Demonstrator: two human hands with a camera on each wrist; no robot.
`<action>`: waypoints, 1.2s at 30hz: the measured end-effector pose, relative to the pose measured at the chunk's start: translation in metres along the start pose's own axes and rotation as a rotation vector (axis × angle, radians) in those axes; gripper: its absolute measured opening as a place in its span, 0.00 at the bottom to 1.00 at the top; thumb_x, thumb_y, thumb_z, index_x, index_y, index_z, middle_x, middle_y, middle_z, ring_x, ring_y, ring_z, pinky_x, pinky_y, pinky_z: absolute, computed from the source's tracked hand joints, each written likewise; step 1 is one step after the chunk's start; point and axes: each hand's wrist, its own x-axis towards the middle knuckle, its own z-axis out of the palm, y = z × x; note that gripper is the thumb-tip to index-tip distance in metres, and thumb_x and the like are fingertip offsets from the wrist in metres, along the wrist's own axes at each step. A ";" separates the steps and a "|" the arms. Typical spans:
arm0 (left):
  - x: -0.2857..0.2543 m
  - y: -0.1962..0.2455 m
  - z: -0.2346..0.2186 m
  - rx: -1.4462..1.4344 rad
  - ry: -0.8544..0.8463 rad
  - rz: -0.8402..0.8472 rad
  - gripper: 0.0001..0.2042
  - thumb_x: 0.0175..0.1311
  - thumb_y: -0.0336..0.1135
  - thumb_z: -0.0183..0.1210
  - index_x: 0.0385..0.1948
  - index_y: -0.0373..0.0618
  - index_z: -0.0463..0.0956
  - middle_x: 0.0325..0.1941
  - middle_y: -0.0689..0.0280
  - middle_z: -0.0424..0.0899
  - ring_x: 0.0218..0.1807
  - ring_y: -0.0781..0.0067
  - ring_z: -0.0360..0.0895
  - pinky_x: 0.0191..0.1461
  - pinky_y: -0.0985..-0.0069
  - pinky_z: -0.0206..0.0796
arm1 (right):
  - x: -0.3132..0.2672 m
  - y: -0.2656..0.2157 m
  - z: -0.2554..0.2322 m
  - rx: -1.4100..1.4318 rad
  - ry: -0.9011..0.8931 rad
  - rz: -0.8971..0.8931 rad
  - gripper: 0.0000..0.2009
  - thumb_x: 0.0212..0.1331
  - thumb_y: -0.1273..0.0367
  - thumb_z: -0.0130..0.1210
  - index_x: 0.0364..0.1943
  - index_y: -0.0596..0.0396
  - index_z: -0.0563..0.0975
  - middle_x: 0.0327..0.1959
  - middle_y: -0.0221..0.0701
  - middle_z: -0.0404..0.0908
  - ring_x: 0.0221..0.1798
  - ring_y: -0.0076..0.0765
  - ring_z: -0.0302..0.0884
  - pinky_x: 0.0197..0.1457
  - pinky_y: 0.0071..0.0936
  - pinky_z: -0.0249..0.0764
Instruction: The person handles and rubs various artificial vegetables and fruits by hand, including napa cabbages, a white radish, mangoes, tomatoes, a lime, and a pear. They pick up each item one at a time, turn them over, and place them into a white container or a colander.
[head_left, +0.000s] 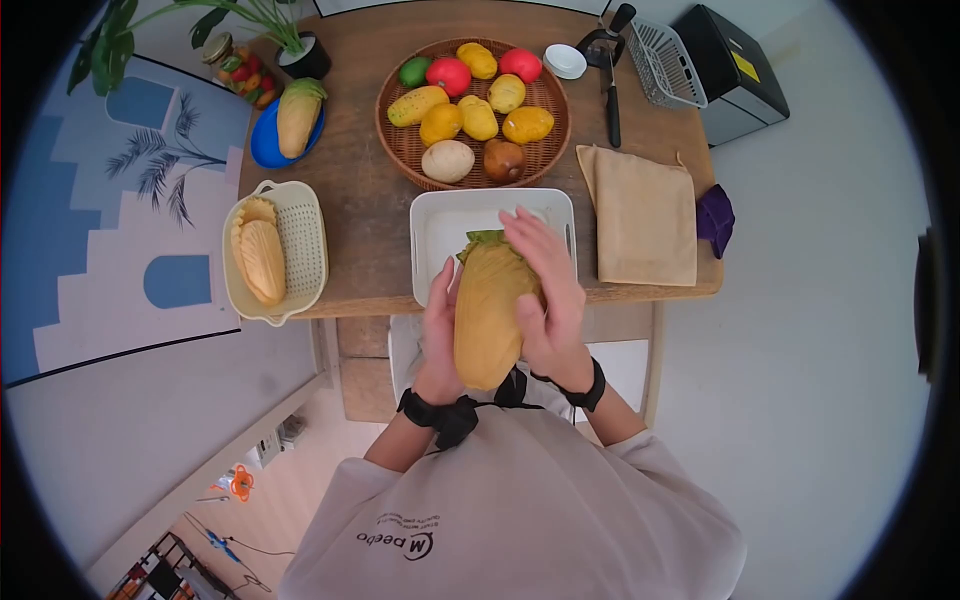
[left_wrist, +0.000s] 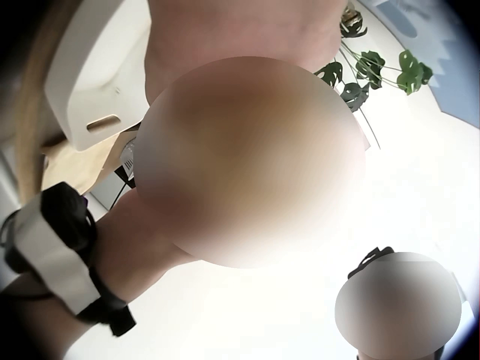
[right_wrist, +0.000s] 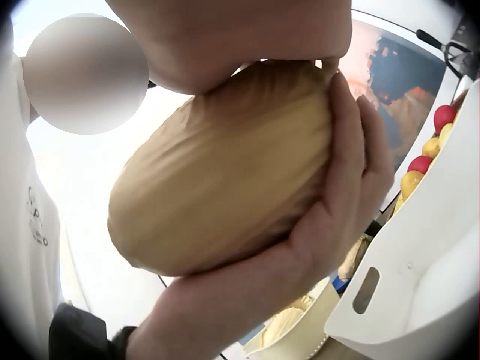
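A yellowish napa cabbage [head_left: 488,320] with crinkled green leaf tips is held between both hands over the tray's front side. My left hand [head_left: 437,335] grips it from the left; in the right wrist view the left fingers [right_wrist: 345,150] wrap its side and underside. My right hand [head_left: 556,305] lies along the right side, its fingers extended past the leafy top and its thumb against the body. Up close, the cabbage [right_wrist: 217,187] looks ribbed. A large blurred oval hides the middle of the left wrist view.
Behind the hands lies a white tray [head_left: 428,215]. A wicker basket [head_left: 388,150] of fruit stands at the back. To the left are a cream basket [head_left: 308,230] with two yellow pieces and a blue plate [head_left: 262,150] with another cabbage. A folded tan cloth [head_left: 645,220] lies right.
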 end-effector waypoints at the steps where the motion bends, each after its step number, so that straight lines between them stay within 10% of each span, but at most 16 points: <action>1: 0.002 -0.001 -0.005 -0.045 -0.035 -0.009 0.30 0.86 0.59 0.43 0.75 0.45 0.69 0.72 0.55 0.78 0.71 0.61 0.79 0.75 0.63 0.71 | -0.004 -0.007 0.004 -0.071 -0.037 -0.045 0.22 0.75 0.59 0.54 0.60 0.66 0.79 0.72 0.53 0.77 0.78 0.70 0.70 0.82 0.63 0.59; 5: -0.010 -0.007 0.026 0.221 -0.038 0.264 0.29 0.85 0.59 0.45 0.72 0.45 0.72 0.69 0.57 0.81 0.69 0.62 0.81 0.74 0.64 0.72 | -0.039 -0.009 0.025 -0.223 -0.176 -0.221 0.23 0.74 0.56 0.56 0.58 0.65 0.79 0.74 0.56 0.75 0.81 0.71 0.65 0.84 0.67 0.52; 9: 0.002 0.005 0.013 -0.115 -0.106 0.030 0.28 0.86 0.57 0.45 0.74 0.46 0.69 0.73 0.55 0.77 0.72 0.60 0.77 0.77 0.63 0.69 | -0.014 -0.004 0.016 -0.152 0.020 -0.096 0.27 0.73 0.54 0.57 0.63 0.64 0.79 0.76 0.56 0.73 0.81 0.72 0.64 0.85 0.67 0.50; 15: 0.008 0.003 0.007 -0.235 -0.157 -0.005 0.31 0.85 0.60 0.44 0.74 0.45 0.69 0.70 0.58 0.80 0.69 0.61 0.79 0.74 0.63 0.72 | -0.034 -0.009 0.017 -0.239 -0.195 -0.187 0.34 0.71 0.55 0.58 0.73 0.65 0.72 0.80 0.57 0.65 0.83 0.69 0.61 0.86 0.63 0.49; 21: 0.009 0.001 0.022 0.023 0.142 0.264 0.32 0.86 0.60 0.41 0.76 0.44 0.67 0.73 0.58 0.78 0.72 0.58 0.77 0.78 0.60 0.67 | -0.031 -0.005 0.030 0.634 0.126 0.499 0.49 0.66 0.62 0.67 0.85 0.60 0.49 0.86 0.43 0.54 0.87 0.44 0.55 0.87 0.46 0.54; 28: 0.020 0.009 0.034 0.702 0.042 0.627 0.35 0.88 0.60 0.30 0.76 0.39 0.67 0.77 0.58 0.75 0.78 0.63 0.71 0.83 0.64 0.61 | -0.040 0.000 0.018 0.843 0.015 0.821 0.53 0.62 0.74 0.73 0.86 0.53 0.49 0.81 0.35 0.63 0.83 0.33 0.61 0.83 0.36 0.63; 36: 0.020 0.047 0.040 1.276 -0.046 0.578 0.35 0.89 0.57 0.27 0.68 0.38 0.78 0.69 0.55 0.84 0.72 0.63 0.77 0.81 0.65 0.61 | -0.055 0.015 0.000 1.025 0.064 0.996 0.48 0.67 0.73 0.68 0.86 0.50 0.50 0.80 0.33 0.65 0.81 0.30 0.63 0.81 0.35 0.65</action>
